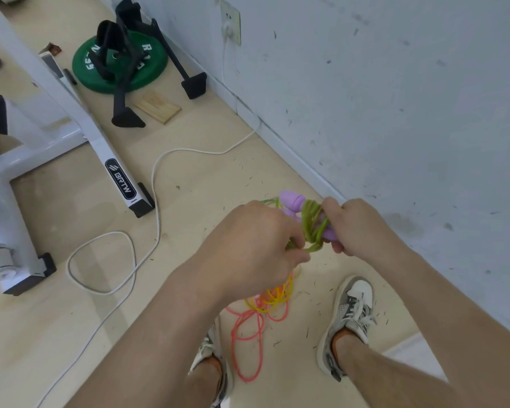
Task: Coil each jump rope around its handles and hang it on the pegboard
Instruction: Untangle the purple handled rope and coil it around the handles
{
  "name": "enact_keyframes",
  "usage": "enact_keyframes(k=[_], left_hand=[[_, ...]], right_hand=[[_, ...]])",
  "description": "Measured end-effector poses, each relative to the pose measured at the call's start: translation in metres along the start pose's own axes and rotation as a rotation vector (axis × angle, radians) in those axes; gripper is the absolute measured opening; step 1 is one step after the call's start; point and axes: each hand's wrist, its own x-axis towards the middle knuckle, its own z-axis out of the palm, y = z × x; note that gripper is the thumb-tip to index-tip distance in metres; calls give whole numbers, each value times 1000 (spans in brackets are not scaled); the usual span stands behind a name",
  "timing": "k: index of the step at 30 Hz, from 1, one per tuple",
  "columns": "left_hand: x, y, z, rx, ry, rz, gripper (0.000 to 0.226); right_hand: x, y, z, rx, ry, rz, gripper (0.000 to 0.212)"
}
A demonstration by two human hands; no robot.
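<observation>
I hold a jump rope with purple handles and a green cord above the floor. The green cord is wound in several turns around the two handles. My right hand grips the lower end of the handles. My left hand pinches a loop of the green cord just below the bundle. On the floor under my hands lie a pink jump rope and a yellow-orange one, both loose and tangled. No pegboard is in view.
My feet in grey-white sneakers stand beside the loose ropes. A white cable runs across the floor from a wall socket. A white exercise-machine frame is at left; a green weight plate and black stands lie behind it. A scuffed wall is on the right.
</observation>
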Motion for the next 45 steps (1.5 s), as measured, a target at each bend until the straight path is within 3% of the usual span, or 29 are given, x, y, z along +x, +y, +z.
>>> enact_keyframes(k=[2,5,10,14,20,22,23,24,25,26,29,33,37,40,43,45], left_hand=[[-1,2,2,-15,9,33,18],[-3,-1,-2,-107,51,58,3],[-1,-23,-3,-247,183,-169,8],[3,-31,-2,-433,148,-206,7],[8,-40,-8,-797,-169,-300,8],[5,-55,4,-907,-259,-359,9],[4,-63,12,-956,-232,-420,6],[4,-66,20,-989,-173,-521,15],[4,-67,26,-1020,-92,-610,28],[5,-60,29,-998,-30,-617,37],[13,-27,35,-718,-21,-397,41],[21,-17,36,-399,-2,-290,38],[17,-12,41,-149,-36,-219,20],[15,-12,49,154,-73,-152,22],[13,5,44,436,-63,-63,9],[10,16,41,551,-134,-27,29]], right_hand=[[-1,0,0,-27,15,-27,41],[-14,-4,15,-141,-33,-217,40],[-33,-21,21,-231,-162,-447,55],[-46,-27,7,-157,-280,-444,61],[-50,-31,0,1,-487,-428,78],[-52,-34,-1,114,-551,-407,68],[-54,-37,-3,216,-557,-374,53],[-56,-41,-5,330,-534,-338,42],[-55,-41,-5,439,-477,-295,47],[-50,-40,-5,532,-393,-257,54],[-39,-38,-5,657,-165,-190,51],[-37,-34,-1,734,-76,-118,55],[-29,-29,-1,740,9,-54,53],[-24,-25,2,649,92,-66,47],[-13,-13,9,494,189,-130,53],[-9,-9,11,353,252,-151,61]])
